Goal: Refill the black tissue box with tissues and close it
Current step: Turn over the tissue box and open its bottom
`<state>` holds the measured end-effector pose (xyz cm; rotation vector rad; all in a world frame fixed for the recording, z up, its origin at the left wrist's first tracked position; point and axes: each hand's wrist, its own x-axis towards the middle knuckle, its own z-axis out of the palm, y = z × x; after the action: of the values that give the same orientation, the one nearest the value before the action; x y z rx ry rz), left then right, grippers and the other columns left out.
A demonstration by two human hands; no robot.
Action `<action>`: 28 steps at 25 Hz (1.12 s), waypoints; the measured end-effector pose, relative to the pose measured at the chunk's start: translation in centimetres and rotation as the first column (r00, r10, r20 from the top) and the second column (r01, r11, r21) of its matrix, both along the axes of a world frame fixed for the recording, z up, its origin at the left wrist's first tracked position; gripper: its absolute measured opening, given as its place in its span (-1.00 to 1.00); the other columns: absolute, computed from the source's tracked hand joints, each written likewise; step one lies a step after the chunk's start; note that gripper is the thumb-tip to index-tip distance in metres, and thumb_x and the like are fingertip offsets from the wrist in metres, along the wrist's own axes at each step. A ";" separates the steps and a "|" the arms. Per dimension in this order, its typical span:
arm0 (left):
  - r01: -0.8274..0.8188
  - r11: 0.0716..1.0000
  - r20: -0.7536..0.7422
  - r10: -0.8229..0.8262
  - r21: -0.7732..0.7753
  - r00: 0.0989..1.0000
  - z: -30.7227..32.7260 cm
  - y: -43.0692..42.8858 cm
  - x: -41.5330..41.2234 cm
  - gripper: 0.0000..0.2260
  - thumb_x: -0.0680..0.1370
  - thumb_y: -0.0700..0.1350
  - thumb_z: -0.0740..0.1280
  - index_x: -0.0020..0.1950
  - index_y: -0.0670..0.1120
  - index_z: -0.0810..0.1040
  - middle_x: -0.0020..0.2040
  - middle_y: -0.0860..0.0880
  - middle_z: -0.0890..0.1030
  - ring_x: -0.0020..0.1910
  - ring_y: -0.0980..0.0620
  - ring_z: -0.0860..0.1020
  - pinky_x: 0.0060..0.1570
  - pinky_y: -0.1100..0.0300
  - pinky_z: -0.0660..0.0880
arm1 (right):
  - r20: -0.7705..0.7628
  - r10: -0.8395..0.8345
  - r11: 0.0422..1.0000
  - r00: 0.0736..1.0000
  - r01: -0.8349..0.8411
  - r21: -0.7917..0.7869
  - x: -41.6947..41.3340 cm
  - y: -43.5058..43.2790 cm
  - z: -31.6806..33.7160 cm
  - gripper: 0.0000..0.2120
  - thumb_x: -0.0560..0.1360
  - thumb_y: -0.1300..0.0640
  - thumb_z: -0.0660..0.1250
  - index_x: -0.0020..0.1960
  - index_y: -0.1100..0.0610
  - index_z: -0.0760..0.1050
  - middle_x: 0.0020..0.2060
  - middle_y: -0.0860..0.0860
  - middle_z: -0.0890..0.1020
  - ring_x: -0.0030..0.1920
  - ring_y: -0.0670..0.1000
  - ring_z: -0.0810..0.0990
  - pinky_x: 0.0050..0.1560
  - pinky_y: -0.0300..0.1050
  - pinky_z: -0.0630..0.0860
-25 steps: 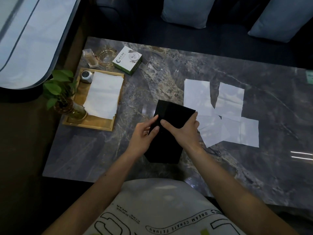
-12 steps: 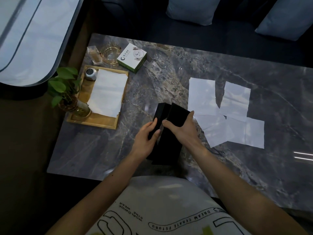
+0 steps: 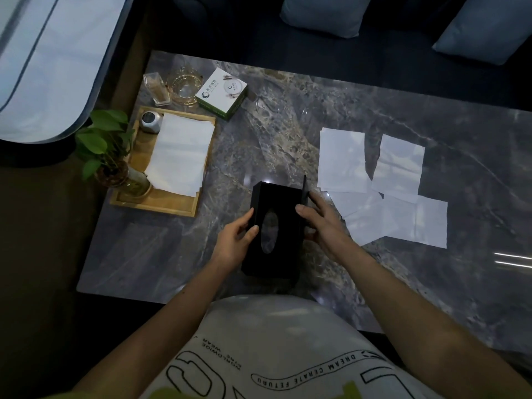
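The black tissue box (image 3: 276, 205) lies on the marble table (image 3: 288, 133) near its front edge. Its oval slot faces up, and the marble shows through it. My left hand (image 3: 234, 240) grips the box's left side. A thin black panel (image 3: 304, 187) stands on edge against the box's right side, and my right hand (image 3: 324, 224) holds it with the thumb on the box top. Several loose white tissues (image 3: 342, 159) are spread flat to the right. A stack of white tissues (image 3: 181, 154) lies on a wooden tray (image 3: 161, 204) to the left.
On the tray stand a small potted plant (image 3: 106, 148) in a glass vase and a small metal jar (image 3: 149, 120). Behind it are a glass ashtray (image 3: 184, 86), a clear holder (image 3: 157, 87) and a green-and-white box (image 3: 221, 92). A dark sofa with cushions (image 3: 322, 12) runs along the far side.
The box showed a plain black face; it has been turned so its oval slot faces up. The flat black panel has come away and now stands at the box's right side in my right hand.
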<state>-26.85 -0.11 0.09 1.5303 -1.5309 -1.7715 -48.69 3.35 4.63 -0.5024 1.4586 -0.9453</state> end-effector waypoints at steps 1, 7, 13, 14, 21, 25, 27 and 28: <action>-0.010 1.000 0.002 0.010 0.020 1.000 -0.4 0.0 0.0 -0.53 0.59 -0.22 0.29 0.49 -0.14 0.29 0.43 -0.11 0.41 0.41 -0.01 0.40 0.41 0.01 0.35 | 0.031 -0.029 0.999 0.999 0.028 0.015 -0.2 0.2 -0.2 -0.42 0.48 0.03 0.43 0.45 0.02 0.36 0.31 0.09 0.55 0.14 0.06 0.61 -0.05 -0.16 0.53; -0.014 1.000 0.048 0.013 0.021 0.999 -1.7 0.6 0.1 -0.54 0.58 -0.29 0.27 0.47 -0.18 0.32 0.40 -0.12 0.45 0.37 0.00 0.45 0.38 0.11 0.37 | 0.138 -0.102 0.994 0.985 0.096 0.049 -1.0 1.2 -0.5 -0.55 0.52 0.00 0.36 0.38 0.08 0.47 0.09 0.00 0.67 0.00 -0.06 0.68 -0.14 -0.27 0.56; -0.025 1.000 0.066 0.025 -0.002 0.998 -2.2 1.2 0.0 -0.57 0.58 -0.33 0.25 0.45 -0.23 0.34 0.38 -0.15 0.47 0.36 -0.04 0.46 0.39 0.04 0.38 | 0.202 -0.250 0.964 0.947 0.224 0.142 -2.9 3.1 -0.3 -0.55 0.49 -0.20 0.31 0.21 0.08 0.62 0.10 0.10 0.69 0.08 0.09 0.68 -0.11 -0.14 0.62; -0.023 1.000 0.065 0.023 0.008 0.998 -2.2 1.2 0.0 -0.57 0.58 -0.33 0.25 0.45 -0.23 0.34 0.39 -0.14 0.47 0.36 -0.03 0.46 0.39 0.03 0.37 | 0.229 -0.278 0.955 0.933 0.242 0.173 -3.3 3.5 -0.3 -0.55 0.50 -0.22 0.30 0.21 0.06 0.63 0.08 0.08 0.70 0.05 0.07 0.70 -0.14 -0.14 0.62; -0.006 1.000 0.111 0.008 -0.018 0.994 -2.0 0.3 0.7 -0.58 0.59 -0.35 0.21 0.45 -0.18 0.36 0.37 -0.08 0.49 0.33 0.05 0.46 0.38 0.12 0.36 | 0.189 -0.352 0.932 0.917 0.326 0.156 -5.1 5.9 -2.1 -0.66 0.64 -0.01 0.18 0.25 0.14 0.58 0.14 0.11 0.67 0.14 0.11 0.66 -0.05 -0.12 0.62; 0.010 1.000 0.138 -0.008 -0.011 0.990 -1.8 0.3 1.1 -0.58 0.59 -0.34 0.19 0.46 -0.16 0.35 0.38 -0.06 0.47 0.35 0.07 0.43 0.40 0.13 0.33 | -0.156 -0.356 0.912 0.921 0.379 0.156 -4.6 6.4 -4.0 -0.79 0.63 0.16 0.21 0.02 0.18 0.62 -0.06 0.14 0.69 0.02 0.13 0.65 -0.06 -0.08 0.61; 0.016 1.000 0.113 -0.016 0.001 0.993 -1.6 0.2 1.1 -0.57 0.60 -0.35 0.18 0.46 -0.15 0.34 0.37 -0.02 0.47 0.36 0.10 0.41 0.38 0.19 0.31 | -0.346 -0.294 0.919 0.891 0.364 0.155 -4.3 6.1 -4.5 -0.82 0.58 0.25 0.26 0.14 0.19 0.57 -0.05 0.12 0.68 0.00 0.12 0.66 0.00 -0.02 0.61; 0.017 1.000 0.097 -0.018 0.015 0.995 -1.6 0.2 1.2 -0.57 0.60 -0.35 0.18 0.46 -0.15 0.34 0.37 -0.01 0.46 0.36 0.11 0.40 0.38 0.20 0.31 | -0.426 -0.249 0.927 0.870 0.342 0.157 -4.2 5.8 -4.4 -0.76 0.56 0.29 0.28 0.22 0.19 0.53 0.01 0.14 0.68 0.02 0.12 0.65 0.06 0.03 0.61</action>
<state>-25.67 0.09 -1.47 1.6368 -1.5847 -1.7441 -52.90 9.18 0.20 -0.3126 2.0367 -0.9308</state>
